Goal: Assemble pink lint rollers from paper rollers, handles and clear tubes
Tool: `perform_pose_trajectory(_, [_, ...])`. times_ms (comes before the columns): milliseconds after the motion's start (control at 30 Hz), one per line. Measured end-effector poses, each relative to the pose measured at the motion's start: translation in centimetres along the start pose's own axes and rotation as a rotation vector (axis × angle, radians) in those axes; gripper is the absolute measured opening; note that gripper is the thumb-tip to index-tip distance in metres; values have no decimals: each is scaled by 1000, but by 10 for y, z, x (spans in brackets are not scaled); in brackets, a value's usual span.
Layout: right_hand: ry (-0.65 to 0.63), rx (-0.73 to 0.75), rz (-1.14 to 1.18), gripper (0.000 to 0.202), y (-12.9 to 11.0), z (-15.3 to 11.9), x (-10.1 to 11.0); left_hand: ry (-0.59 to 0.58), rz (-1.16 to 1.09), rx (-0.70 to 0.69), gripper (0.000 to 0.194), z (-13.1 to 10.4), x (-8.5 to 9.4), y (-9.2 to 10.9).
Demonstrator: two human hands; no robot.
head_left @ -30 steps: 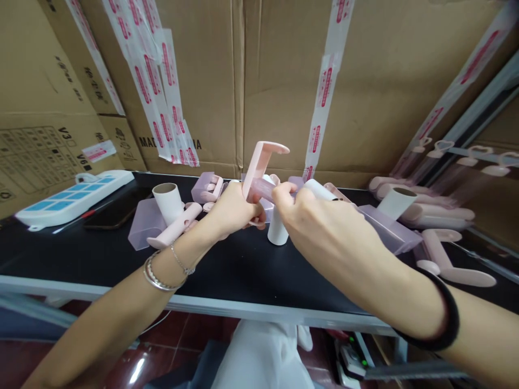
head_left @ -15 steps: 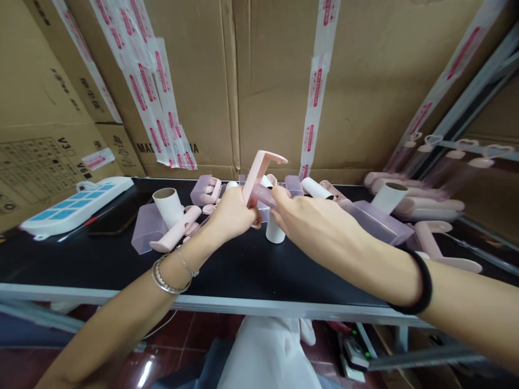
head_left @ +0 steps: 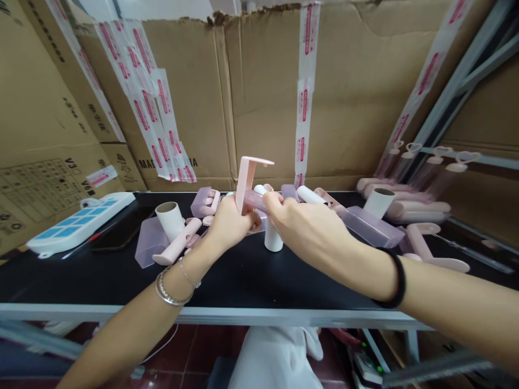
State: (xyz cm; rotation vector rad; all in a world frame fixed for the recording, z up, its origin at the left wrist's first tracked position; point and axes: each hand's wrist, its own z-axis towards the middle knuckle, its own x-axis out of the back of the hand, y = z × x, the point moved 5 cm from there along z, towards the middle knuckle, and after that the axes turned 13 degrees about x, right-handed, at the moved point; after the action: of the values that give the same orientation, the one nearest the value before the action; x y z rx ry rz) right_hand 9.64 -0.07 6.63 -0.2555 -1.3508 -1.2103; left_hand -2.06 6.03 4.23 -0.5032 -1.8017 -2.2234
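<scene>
Fingers (head_left: 254, 219) of my left hand (head_left: 227, 224) are clamped around the lower end of a pink bracket (head_left: 245, 181), which I hold above the tabletop (head_left: 227, 286). Its long side rises from my grip with a slight tilt, and its top arm points to the right. My right hand (head_left: 310, 221) has its fingers closed on a translucent purple piece (head_left: 254, 200), whose far end meets the side of the bracket; I cannot tell how deep it sits, as my hands cover part of it.

Just below my hands a white roll (head_left: 273, 239) stands upright on the black surface. To the left, a white tube (head_left: 169, 220) leans by a purple box (head_left: 151, 244), with a pink holder (head_left: 177, 244) lying in front of them. Farther left are a dark flat object (head_left: 118, 233), a thin tool with a red part (head_left: 95, 236) and a white power strip (head_left: 81, 222) with blue squares.

On the right lie a long purple box (head_left: 372, 228), a second white tube (head_left: 378, 202) just behind it, and another pink bracket (head_left: 421, 243). Beyond these, heart-topped pieces (head_left: 456, 166) stand near the cardboard (head_left: 267, 119), which rises behind the tabletop.
</scene>
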Motion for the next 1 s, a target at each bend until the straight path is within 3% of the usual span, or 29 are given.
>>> perform_pose_trajectory(133, [124, 34, -178, 34, 9, -7, 11, -53, -206, -65, 8, -9, -1, 7])
perform_pose_trajectory(267, [239, 65, -274, 27, 12, -15, 13, -226, -505, -211, 39, -16, -3, 8])
perform_pose_trajectory(333, [239, 73, -292, 29, 6, -18, 9, -256, -602, -196, 45, -14, -4, 2])
perform_pose_trajectory(467, [233, 82, -275, 28, -12, -24, 1, -177, -548, -119, 60, -7, -4, -10])
perform_pose_trajectory(633, [271, 148, -153, 34, -24, -30, -5, -196, -510, -173, 54, -4, -6, -13])
perform_pose_trajectory(800, [240, 70, 100, 18, -15, -26, -17, -155, -405, -293, 49, -6, 2, -3])
perform_pose_trajectory(900, [382, 11, 185, 10, -9, -28, -13, -153, -313, -427, 57, -15, 7, 8])
perform_pose_trajectory(1000, [606, -23, 156, 14, 0, -37, 0, -153, -311, -411, 70, -19, 9, 9])
